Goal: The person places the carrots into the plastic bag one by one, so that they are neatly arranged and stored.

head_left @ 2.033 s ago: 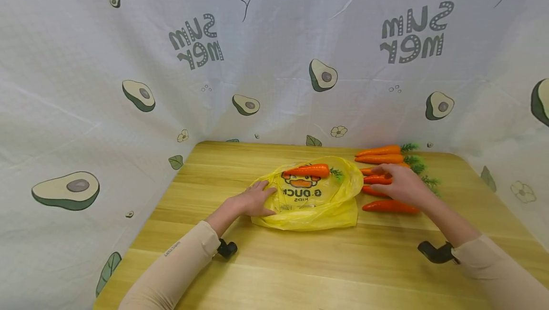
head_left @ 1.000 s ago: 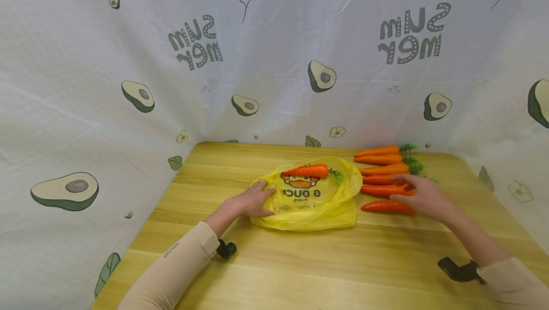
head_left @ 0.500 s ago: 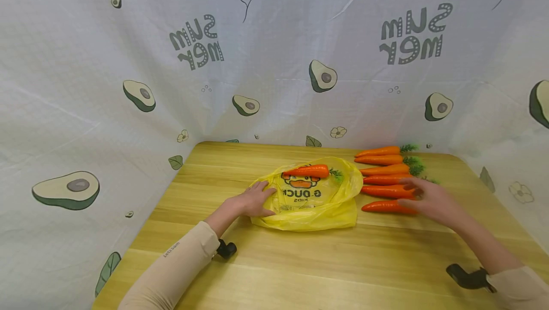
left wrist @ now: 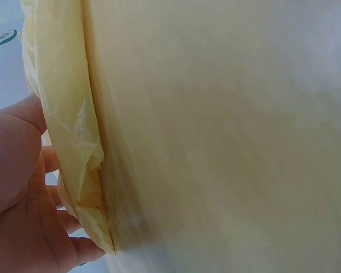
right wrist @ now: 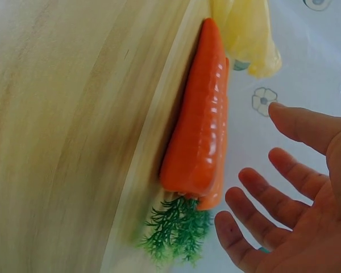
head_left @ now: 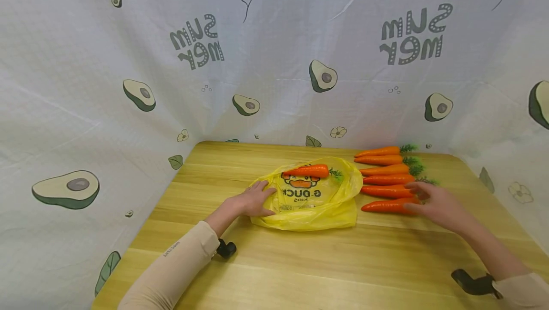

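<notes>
the left hand [head_left: 253,201], fingers outstretched, touches the yellow bag [head_left: 326,217] at its nine o'clock; the right hand [head_left: 438,206], spread and empty near three, could roll crowded carrots [head_left: 383,180] by brushing one.

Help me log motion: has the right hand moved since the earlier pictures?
Yes: relative to the yellow bag, the right hand moved right and nearer the camera.

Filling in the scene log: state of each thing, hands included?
Yellow bag: lying down, mouth open
Carrot in the bag's mouth: lying, leaves attached
Six other carrots: lying side by side, outside the bag
Left hand: touching the bag
Right hand: holding nothing
Curtain: hanging, creased
</notes>
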`<state>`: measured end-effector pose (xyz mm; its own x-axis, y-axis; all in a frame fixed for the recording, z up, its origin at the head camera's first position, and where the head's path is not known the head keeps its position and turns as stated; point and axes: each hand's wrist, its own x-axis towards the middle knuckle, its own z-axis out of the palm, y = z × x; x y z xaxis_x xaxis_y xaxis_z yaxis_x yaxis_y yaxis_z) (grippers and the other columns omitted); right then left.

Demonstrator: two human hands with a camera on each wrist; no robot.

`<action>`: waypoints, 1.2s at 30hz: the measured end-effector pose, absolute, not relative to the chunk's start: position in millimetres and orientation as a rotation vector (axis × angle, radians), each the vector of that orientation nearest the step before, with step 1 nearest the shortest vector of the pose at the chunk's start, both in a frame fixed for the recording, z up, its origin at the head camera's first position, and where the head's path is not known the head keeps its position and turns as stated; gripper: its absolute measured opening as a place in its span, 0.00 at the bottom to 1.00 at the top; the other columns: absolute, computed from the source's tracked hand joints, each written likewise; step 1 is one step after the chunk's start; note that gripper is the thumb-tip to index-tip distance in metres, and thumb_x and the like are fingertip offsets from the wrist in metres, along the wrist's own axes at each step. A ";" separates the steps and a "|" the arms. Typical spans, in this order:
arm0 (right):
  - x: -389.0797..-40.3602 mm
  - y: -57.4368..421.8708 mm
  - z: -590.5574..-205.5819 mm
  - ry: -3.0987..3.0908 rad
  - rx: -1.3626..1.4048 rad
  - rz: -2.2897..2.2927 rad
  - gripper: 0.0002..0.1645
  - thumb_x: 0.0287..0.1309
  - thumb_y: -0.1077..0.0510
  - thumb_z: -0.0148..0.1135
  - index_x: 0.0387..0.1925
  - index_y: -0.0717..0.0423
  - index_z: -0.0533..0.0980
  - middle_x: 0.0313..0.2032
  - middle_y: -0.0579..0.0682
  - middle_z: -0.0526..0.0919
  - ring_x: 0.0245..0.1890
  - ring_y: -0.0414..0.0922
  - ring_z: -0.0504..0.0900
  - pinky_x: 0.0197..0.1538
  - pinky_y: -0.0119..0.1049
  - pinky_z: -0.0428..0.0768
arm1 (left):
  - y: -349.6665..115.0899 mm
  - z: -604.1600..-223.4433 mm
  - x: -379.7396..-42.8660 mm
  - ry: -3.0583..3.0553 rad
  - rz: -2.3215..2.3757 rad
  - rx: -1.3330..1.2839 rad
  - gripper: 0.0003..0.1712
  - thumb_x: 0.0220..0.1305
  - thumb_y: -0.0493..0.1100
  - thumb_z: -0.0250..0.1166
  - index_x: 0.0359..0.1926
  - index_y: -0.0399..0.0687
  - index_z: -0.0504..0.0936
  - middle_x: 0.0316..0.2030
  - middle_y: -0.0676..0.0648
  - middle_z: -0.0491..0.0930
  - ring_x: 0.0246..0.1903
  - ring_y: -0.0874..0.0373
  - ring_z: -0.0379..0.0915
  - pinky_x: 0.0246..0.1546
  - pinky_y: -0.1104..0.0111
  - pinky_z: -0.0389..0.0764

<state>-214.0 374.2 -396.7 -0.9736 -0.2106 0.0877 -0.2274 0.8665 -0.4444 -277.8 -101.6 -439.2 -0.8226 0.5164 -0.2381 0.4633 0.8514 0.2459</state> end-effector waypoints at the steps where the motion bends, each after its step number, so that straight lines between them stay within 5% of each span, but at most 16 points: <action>1: -213.8 374.6 -397.0 -2.998 0.354 0.722 0.37 0.61 0.48 0.70 0.60 0.71 0.73 0.53 0.73 0.79 0.48 0.65 0.81 0.43 0.54 0.81 | -101.6 -439.4 -277.8 2.732 0.254 0.740 0.43 0.68 0.61 0.65 0.77 0.52 0.60 0.78 0.37 0.49 0.78 0.37 0.42 0.75 0.44 0.53; 36: -214.6 391.0 -417.0 -3.003 0.365 0.620 0.33 0.59 0.49 0.72 0.56 0.71 0.76 0.52 0.74 0.79 0.45 0.66 0.81 0.43 0.61 0.80 | -101.0 -441.7 -278.8 2.732 0.230 0.725 0.43 0.68 0.61 0.64 0.77 0.52 0.60 0.78 0.38 0.48 0.78 0.38 0.41 0.75 0.44 0.54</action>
